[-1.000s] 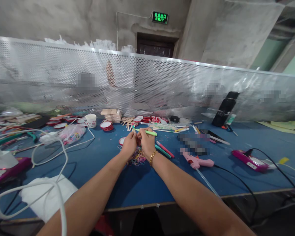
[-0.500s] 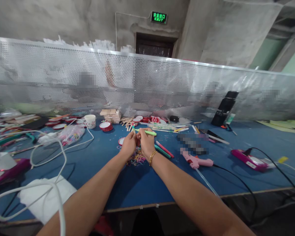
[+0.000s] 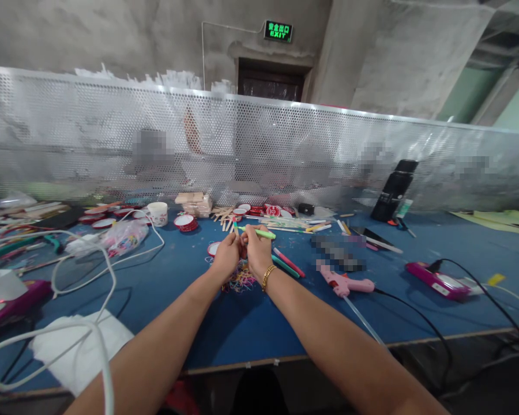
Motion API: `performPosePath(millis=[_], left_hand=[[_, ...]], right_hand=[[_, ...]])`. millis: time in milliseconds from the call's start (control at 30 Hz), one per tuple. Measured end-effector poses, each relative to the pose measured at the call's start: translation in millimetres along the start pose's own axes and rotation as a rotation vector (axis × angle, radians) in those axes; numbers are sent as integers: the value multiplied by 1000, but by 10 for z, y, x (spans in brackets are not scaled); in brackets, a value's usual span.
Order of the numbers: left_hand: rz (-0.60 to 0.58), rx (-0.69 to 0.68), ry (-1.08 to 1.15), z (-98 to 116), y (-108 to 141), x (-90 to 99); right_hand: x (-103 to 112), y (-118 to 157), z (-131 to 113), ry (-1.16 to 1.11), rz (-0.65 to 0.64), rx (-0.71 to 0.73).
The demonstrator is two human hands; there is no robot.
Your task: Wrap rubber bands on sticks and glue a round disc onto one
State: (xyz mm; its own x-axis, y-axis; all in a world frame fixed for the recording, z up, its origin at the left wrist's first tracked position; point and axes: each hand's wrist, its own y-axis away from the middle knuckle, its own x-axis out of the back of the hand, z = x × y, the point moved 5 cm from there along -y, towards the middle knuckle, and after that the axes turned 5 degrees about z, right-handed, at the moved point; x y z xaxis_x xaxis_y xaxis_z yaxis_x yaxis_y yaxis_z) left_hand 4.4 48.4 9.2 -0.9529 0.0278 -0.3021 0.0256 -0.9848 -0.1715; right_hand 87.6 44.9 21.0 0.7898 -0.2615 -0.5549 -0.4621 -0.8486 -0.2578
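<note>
My left hand (image 3: 227, 255) is closed on a thin craft stick (image 3: 236, 224) held upright, its upper end coloured red and green. In my right hand (image 3: 258, 251) is a light-green marker (image 3: 264, 233), its tip pointing left against or very close to the stick. The fingers of both hands nearly meet. Below them lies a tangle of colourful thread (image 3: 241, 279), partly covered by the hands. A red-rimmed white disc (image 3: 213, 248) shows just left of my left hand. Right of my right hand lie a green marker (image 3: 285, 266) and a red marker (image 3: 289, 262).
A pink glue gun (image 3: 346, 283) with a cord lies at right, near a purple power strip (image 3: 436, 280). Loose wooden sticks (image 3: 225, 215), stacked discs (image 3: 185, 222) and a paper cup (image 3: 158, 213) stand behind. White cable loops (image 3: 108, 265) cross the left side. A perforated metal screen (image 3: 277, 150) bounds the back.
Both hands keep almost the same place and the same hold on stick and marker. The whole view has shifted very slightly.
</note>
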Motion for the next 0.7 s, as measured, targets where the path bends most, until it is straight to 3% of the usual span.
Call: performPosePath(millis=[400,700], left_hand=[[-5,-29,-98,118,71,-45],[-11,-51,-94,31,6,1]], right_hand=[[-3,28,-9,-13,-8,15],[2,28,1,-1,-14,-20]])
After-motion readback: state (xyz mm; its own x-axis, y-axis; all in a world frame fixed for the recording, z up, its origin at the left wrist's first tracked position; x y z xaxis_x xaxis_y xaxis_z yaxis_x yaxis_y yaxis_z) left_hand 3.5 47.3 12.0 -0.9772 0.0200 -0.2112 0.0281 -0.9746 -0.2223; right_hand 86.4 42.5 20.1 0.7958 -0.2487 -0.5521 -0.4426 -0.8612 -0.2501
